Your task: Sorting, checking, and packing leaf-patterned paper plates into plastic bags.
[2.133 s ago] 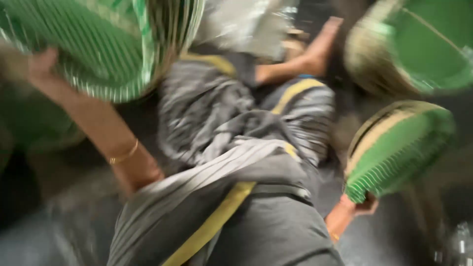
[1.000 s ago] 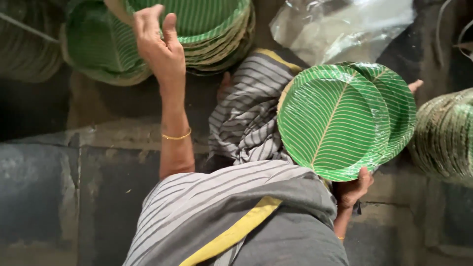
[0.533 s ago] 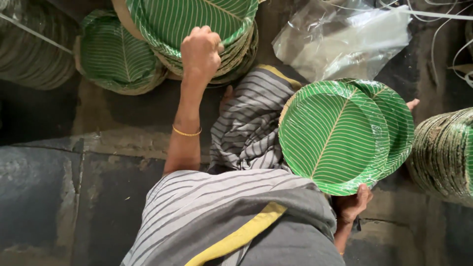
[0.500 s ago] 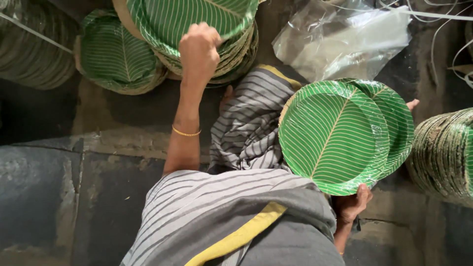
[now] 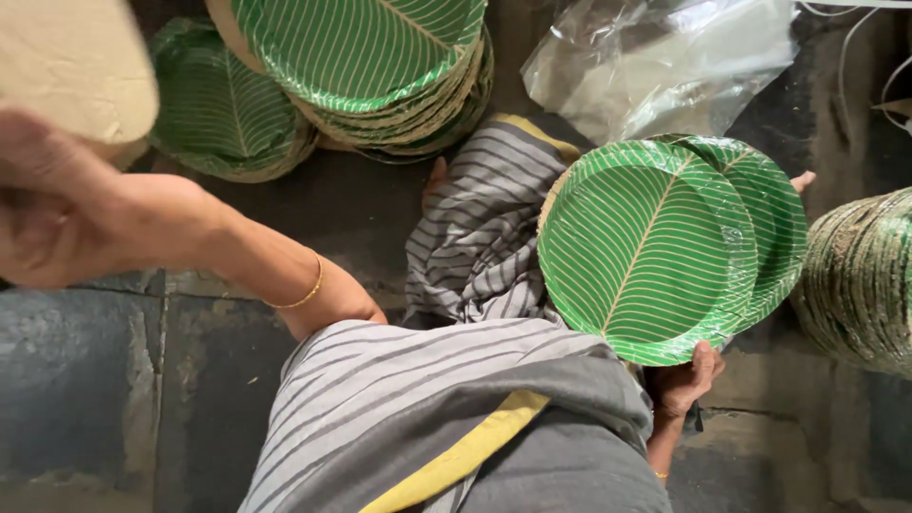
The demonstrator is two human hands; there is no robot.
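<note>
The floor is dark grey stone slabs with worn, dusty joints, a paler seam running across at mid-left. Far off it turns almost black. A crumpled clear plastic sheet lies at far right, with thin white cords just beside it. Light is dim and even.

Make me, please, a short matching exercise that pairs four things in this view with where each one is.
Things:
1. left hand
2. right hand
3. clear plastic bag
4. tall plate stack

Places:
A. under the rim of the two green plates
B. top right, on the floor
C. raised at far left, at a pale plate
D. top centre

Pairs: 1-C, 2-A, 3-B, 4-D
</note>
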